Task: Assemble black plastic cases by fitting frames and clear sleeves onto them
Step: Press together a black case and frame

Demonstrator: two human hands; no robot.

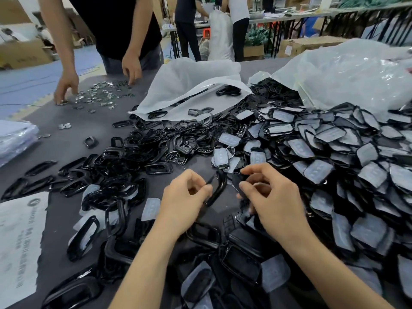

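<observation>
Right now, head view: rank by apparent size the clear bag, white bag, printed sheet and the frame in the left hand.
clear bag
white bag, printed sheet: look alike; sheet is nearer
frame

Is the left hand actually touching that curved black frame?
Touching. The head view shows the left hand pinching the frame between thumb and fingertips, with no gap. The right hand grips a black case.
</observation>
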